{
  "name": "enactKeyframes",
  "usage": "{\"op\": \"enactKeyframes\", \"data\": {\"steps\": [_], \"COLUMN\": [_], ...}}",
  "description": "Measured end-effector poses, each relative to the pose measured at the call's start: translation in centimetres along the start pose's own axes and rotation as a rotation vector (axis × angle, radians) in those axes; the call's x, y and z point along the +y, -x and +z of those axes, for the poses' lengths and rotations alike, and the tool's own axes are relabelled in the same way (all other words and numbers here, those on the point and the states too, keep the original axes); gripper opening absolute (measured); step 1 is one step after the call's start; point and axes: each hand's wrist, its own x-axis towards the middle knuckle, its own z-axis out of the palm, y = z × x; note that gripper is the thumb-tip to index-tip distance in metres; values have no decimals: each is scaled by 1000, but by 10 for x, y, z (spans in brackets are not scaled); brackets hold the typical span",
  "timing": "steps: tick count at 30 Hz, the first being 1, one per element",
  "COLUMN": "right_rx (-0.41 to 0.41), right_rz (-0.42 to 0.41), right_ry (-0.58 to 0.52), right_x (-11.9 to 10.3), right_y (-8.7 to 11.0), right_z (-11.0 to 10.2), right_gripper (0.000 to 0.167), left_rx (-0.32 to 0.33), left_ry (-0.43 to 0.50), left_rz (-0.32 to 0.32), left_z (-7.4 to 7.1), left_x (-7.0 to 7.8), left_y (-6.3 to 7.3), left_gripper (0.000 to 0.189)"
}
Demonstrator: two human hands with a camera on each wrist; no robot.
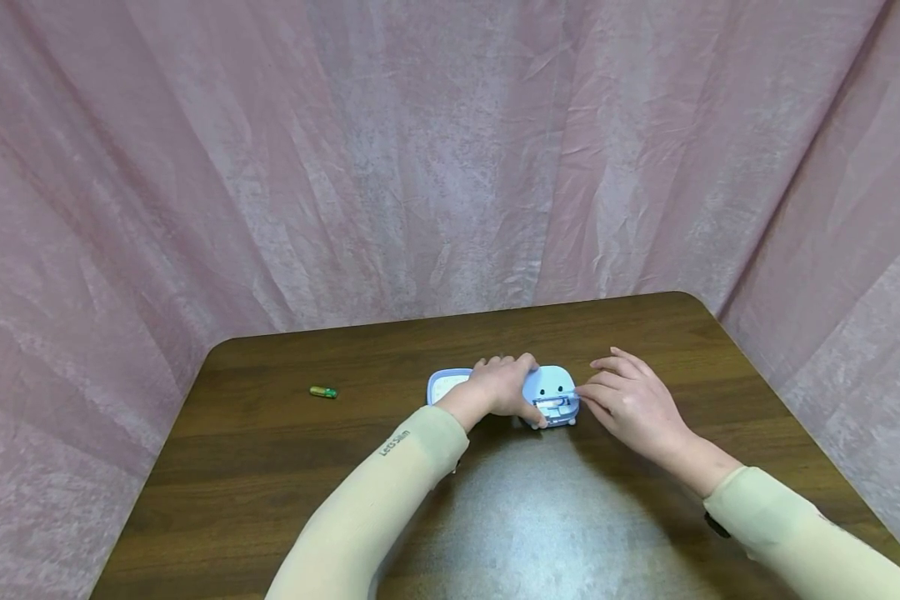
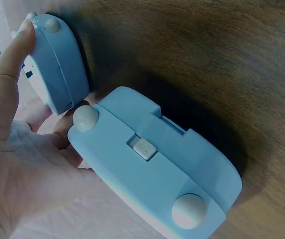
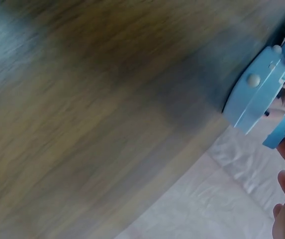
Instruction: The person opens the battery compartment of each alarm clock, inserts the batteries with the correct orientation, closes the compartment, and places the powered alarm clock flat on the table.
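A light-blue device [image 1: 547,379] with small round feet lies on the table, an open battery compartment showing on its upper face. My left hand [image 1: 498,385] grips it, thumb at the footed edge and fingers at the opposite side. Between thumb and fingertips, my right hand [image 1: 630,408] pinches a small flat light-blue cover [image 3: 281,130] beside the compartment. To the left sits a second blue piece with a white face [image 1: 447,383], partly hidden by my left hand. The left wrist view shows its blue side [image 2: 152,174], with two round white feet and a small slide switch.
A green and gold battery [image 1: 322,392] lies by itself on the left part of the brown wooden table [image 1: 255,467]. Pink curtains [image 1: 435,167] hang behind the table's far edge and along the sides.
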Motion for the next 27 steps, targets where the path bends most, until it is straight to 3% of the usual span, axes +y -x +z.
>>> {"op": "enactKeyframes", "data": {"steps": [11, 27], "right_rx": [19, 28], "right_rz": [21, 17], "right_ry": [9, 64], "right_x": [-16, -27], "right_y": [-11, -14], "right_z": [14, 31], "right_gripper": [5, 8], "left_rx": [12, 20], "left_ry": [-3, -20], "left_rz": [13, 13], "left_z": [-3, -2], "left_x": [1, 1], "left_y": [4, 2], "left_gripper": [90, 90]}}
